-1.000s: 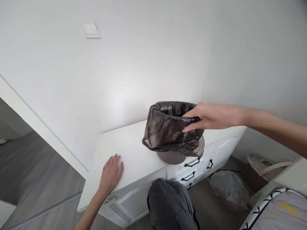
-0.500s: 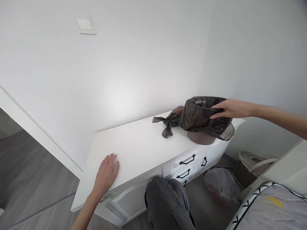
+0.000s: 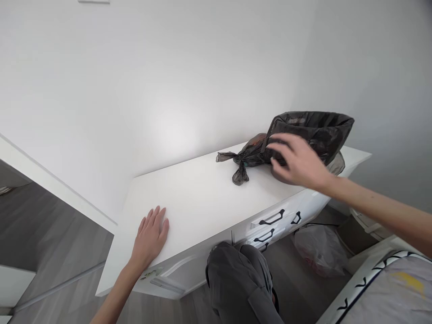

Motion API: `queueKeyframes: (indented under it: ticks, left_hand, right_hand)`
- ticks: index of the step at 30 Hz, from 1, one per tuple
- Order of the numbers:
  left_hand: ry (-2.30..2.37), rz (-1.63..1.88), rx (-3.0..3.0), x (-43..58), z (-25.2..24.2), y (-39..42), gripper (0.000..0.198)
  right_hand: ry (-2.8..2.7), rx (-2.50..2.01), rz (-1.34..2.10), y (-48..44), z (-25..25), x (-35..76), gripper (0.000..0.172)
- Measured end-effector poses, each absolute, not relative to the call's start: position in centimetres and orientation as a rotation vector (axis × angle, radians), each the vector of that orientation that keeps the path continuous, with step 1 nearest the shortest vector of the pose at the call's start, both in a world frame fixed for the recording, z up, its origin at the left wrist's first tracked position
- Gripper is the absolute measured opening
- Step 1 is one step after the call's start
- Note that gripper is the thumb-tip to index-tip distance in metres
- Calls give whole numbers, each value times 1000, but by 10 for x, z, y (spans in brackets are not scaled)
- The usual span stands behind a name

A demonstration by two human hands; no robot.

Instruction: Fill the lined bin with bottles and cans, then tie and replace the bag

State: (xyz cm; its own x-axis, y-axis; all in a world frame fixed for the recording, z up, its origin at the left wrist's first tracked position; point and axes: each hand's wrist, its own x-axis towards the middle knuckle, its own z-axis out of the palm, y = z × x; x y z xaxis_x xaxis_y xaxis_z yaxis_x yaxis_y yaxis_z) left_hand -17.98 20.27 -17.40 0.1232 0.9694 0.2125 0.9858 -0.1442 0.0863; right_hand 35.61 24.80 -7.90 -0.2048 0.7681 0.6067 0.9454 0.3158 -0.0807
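My left hand (image 3: 150, 236) lies flat on the white cabinet top (image 3: 195, 198), its fingers stretched out. On the right, my right hand (image 3: 297, 159) is in front of a bin lined with a black plastic bag (image 3: 324, 135); its fingers are apart and slightly blurred, and I see nothing held in them. Whether the fingertips touch the bag I cannot tell. The hand hides much of the bin's brown lower body. Left of the bin, a knotted black plastic bag (image 3: 251, 155) rests on the cabinet top, with something orange showing through it.
Black handles (image 3: 272, 218) stick out from the cabinet's drawer fronts. A clear plastic bag (image 3: 319, 247) sits on the floor beside a box-like container (image 3: 359, 229). A mattress (image 3: 388, 292) fills the lower right corner. My knees (image 3: 236, 279) are against the cabinet front.
My right hand has let go of the bag's rim and moved left, in front of the bin. The bag's opening stands higher and straighter. My left hand stays put; the view has shifted slightly.
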Motion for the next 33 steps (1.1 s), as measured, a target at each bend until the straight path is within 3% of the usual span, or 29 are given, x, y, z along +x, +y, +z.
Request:
queueKeyframes:
  ticks: [6, 10, 25, 33]
  left_hand:
    - [-2082, -164, -2259, -158, -177, 239, 68]
    - [-2058, -148, -2253, -149, -182, 272, 66]
    - [-2175, -188, -2198, -126, -193, 399, 73]
    - [-2157, -231, -2173, -129, -193, 413, 71]
  right_hand:
    - [-2370, -1260, 217, 268, -177, 254, 68]
    - [-2521, -1088, 472, 295, -207, 197, 76]
    - [-2496, -1345, 437, 400, -203, 123, 78]
    - [-2445, -1429, 469, 411, -190, 106, 76]
